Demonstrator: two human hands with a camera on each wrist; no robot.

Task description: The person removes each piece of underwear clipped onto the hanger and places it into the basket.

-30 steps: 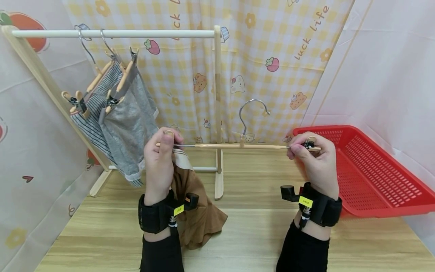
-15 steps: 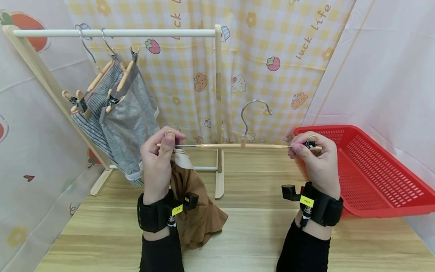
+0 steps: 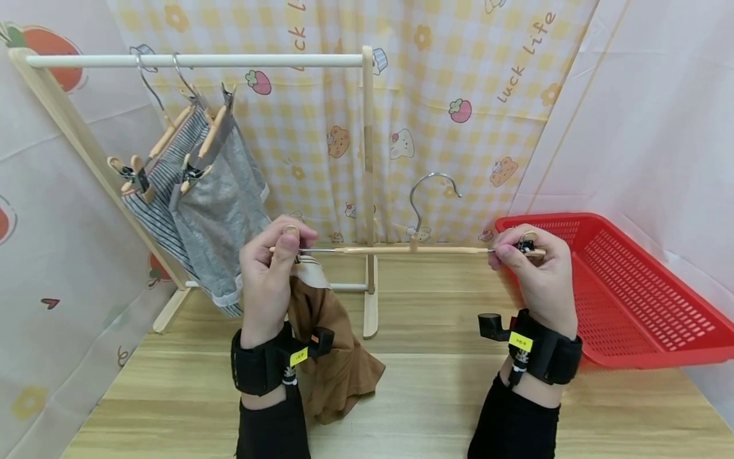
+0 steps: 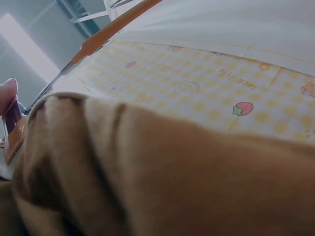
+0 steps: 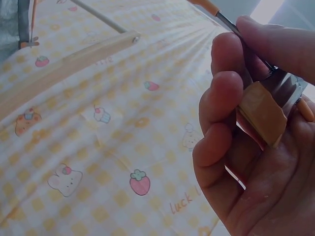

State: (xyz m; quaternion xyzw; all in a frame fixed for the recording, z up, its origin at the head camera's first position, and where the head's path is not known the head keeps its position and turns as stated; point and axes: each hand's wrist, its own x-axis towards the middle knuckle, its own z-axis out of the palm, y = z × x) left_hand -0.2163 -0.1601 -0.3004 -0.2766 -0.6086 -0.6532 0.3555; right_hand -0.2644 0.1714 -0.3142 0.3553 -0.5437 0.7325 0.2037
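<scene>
The left hand (image 3: 266,277) and right hand (image 3: 543,280) pinch the tan, straight, metal-hooked hanger (image 3: 384,250), aligned nine-to-three o'clock; the brown, white-banded cloth garment (image 3: 329,338) hangs at the left hand's five o'clock.

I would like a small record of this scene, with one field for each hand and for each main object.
Left hand: holds the left end of the hanger
Right hand: holds the right end
Hanger position: roughly level, hook up, apart from the rack
Brown garment: hangs at the hanger's left end; its fastening is mostly hidden
Right clip: no cloth seen in it
Rack load: striped garment and grey garment, each on its own hanger
Basket: red, at the right
</scene>
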